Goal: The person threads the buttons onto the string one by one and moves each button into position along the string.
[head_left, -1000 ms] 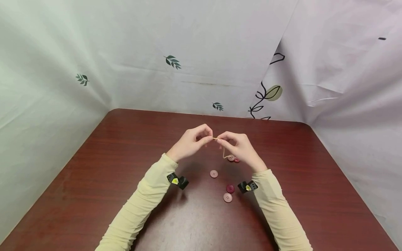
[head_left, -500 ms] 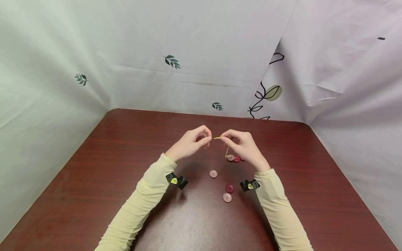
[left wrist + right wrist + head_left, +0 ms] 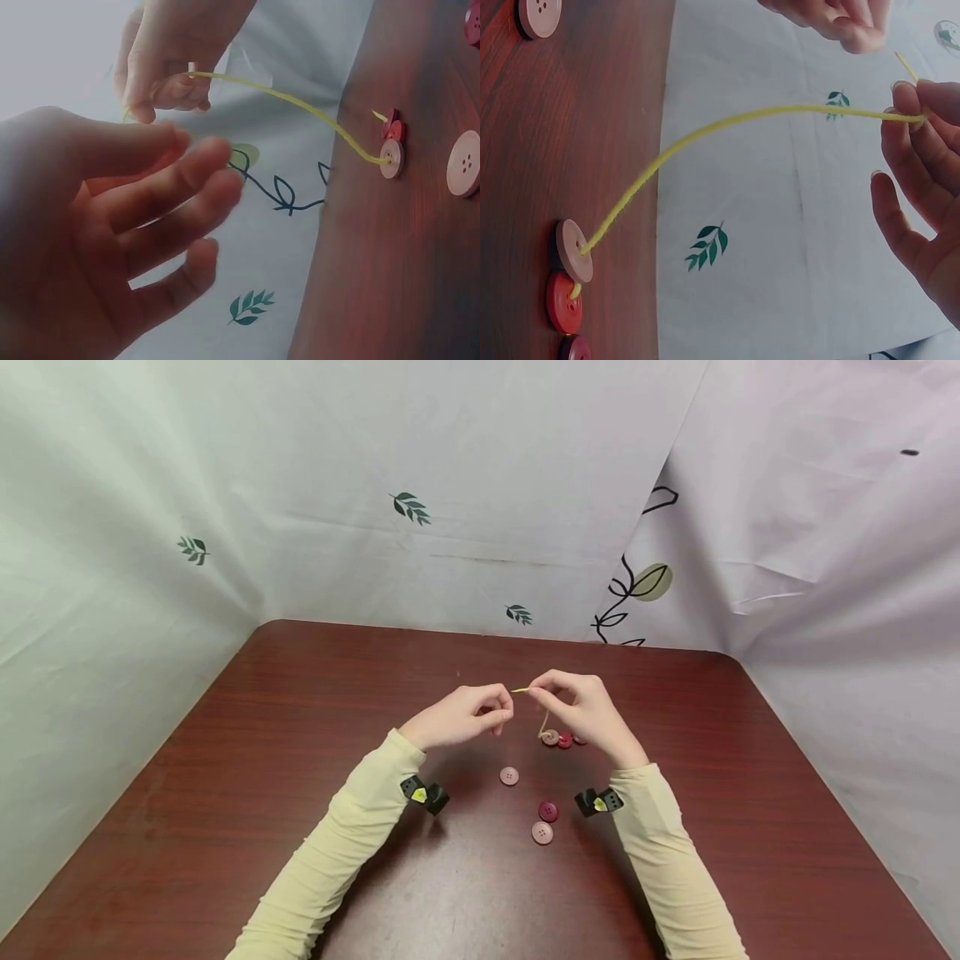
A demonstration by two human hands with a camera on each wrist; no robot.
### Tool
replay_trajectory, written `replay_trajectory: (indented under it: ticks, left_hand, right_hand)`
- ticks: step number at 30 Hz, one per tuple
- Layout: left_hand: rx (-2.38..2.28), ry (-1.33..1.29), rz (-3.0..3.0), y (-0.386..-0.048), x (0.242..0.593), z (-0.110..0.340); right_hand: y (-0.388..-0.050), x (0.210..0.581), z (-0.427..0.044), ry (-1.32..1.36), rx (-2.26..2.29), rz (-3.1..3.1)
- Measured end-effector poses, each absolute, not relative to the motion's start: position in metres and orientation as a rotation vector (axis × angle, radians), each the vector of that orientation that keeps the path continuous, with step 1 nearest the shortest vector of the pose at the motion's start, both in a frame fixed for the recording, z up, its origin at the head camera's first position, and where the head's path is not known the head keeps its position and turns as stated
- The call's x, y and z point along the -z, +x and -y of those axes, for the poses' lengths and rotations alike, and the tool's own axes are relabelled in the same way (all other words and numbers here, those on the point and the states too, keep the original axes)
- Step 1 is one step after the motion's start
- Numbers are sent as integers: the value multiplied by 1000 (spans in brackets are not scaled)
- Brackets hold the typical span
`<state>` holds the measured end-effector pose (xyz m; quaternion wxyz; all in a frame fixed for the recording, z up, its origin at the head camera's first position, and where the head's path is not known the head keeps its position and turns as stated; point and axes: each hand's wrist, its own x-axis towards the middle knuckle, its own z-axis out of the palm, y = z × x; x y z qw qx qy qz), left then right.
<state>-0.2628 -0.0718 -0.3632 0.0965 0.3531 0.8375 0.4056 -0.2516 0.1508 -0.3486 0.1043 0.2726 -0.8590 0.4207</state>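
My right hand (image 3: 581, 706) pinches a yellow string (image 3: 742, 116) between thumb and fingertips, a short free end sticking out to the left. From there the string curves down through a pale pink button (image 3: 577, 262) on the table. A red button (image 3: 561, 309) and a dark red button (image 3: 576, 349) follow along the same string, touching one another. Just left of the string's tip, my left hand (image 3: 468, 714) is held in the air, fingers loosely bent and nothing in them. Its thumb and index finger are slightly apart in the left wrist view.
Three loose buttons lie on the dark reddish wooden table (image 3: 300, 760): a pink button (image 3: 509, 776), a dark red button (image 3: 548, 812) and another pink button (image 3: 542, 832). A white cloth (image 3: 330, 552) with leaf prints stands around the table's back and sides.
My left hand has come away from the string's tip and dropped slightly towards me. My right hand, still pinching the string, has shifted a little to the right.
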Motion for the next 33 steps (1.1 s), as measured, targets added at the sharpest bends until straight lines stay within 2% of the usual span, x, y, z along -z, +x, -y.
replay_trajectory:
  ticks: [12, 33]
  left_hand:
    - [-867, 1094, -2439, -260, 382, 58]
    - [-716, 1117, -2433, -254, 398, 41]
  right_hand:
    - [-249, 348, -153, 816, -1253, 2550]
    - [-252, 347, -153, 800, -1241, 2603]
